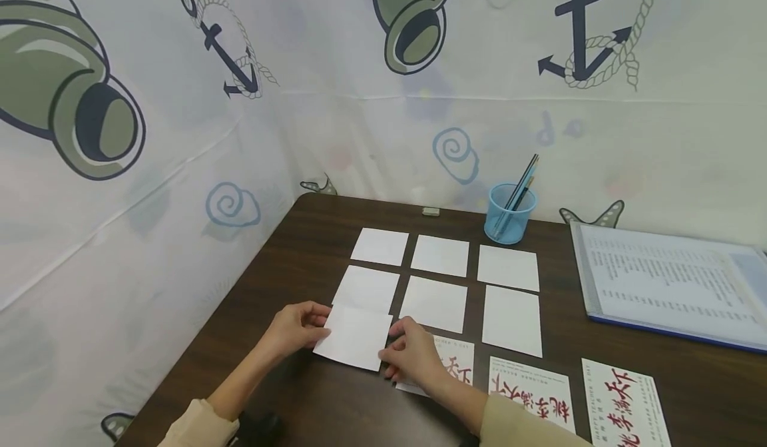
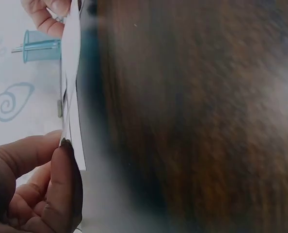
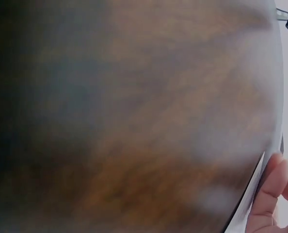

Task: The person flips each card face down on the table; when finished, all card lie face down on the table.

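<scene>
A pale cloth point(image 1: 359, 134) printed with anchors, shells and blue spirals hangs behind the table and along its left side. The dark brown wood-grain table point(image 1: 287, 260) carries everything else. At its far right lies a blue-edged folder point(image 1: 671, 280) with a sheet of printed lines, too small to read. A person in pale sleeves works at the near left: the left hand point(image 1: 297, 327) has its grip clamped on the left edge of a white card point(image 1: 353, 337), thumb against fingers, and the right hand point(image 1: 413, 354) has its grip closed in a pinch on the right edge of the same card. That card is between the two hands, slightly bowed, its far edge overlapping the nearest left one of six plain white cards point(image 1: 434, 304); whether the two touch, I cannot tell. The six lie in two rows of three. Nearer the person are three cards with red characters point(image 1: 530, 390), the leftmost partly hidden by the right hand. Beyond the white cards stands a light blue cup point(image 1: 503, 230), upright, with slim pens point(image 1: 527, 180) leaning in it. Near the table's far edge sits a small grey-green block point(image 1: 431, 212)
</scene>
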The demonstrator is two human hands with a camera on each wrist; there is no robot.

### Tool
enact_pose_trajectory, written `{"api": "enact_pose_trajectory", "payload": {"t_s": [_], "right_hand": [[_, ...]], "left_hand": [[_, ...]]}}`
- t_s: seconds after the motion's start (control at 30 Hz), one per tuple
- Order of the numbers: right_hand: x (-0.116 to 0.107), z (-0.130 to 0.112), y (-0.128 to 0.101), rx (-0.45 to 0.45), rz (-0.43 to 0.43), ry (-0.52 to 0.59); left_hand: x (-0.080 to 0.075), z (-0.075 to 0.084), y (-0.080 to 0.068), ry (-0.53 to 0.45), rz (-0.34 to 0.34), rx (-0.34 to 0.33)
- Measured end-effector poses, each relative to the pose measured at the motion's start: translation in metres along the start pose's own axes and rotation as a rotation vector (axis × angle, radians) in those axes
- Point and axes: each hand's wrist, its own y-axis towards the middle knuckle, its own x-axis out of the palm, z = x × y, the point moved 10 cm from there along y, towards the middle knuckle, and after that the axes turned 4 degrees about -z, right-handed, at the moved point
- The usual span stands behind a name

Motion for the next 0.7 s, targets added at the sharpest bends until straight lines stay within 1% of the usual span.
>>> {"api": "enact_pose_trajectory", "payload": {"t_s": [0.1,0.23,0.47,0.7], "right_hand": [[0.005,0.001,0.001,0.004,-0.034,-0.06],[0.008,-0.001,0.002,-0.006,-0.055,-0.141],[0.009,-0.004,0.006,-0.001,-0.057,-0.242],[0.013,-0.005,0.008,0.012,-0.073,-0.351]], "left_hand": [[0.0,-0.003,-0.002,0.031,-0.013,-0.005],[0.0,-0.005,-0.002,0.062,-0.021,-0.003],[-0.001,-0.006,-0.002,0.107,-0.002,-0.021],[0.001,-0.008,-0.002,0.127,-0.009,-0.029]]}}
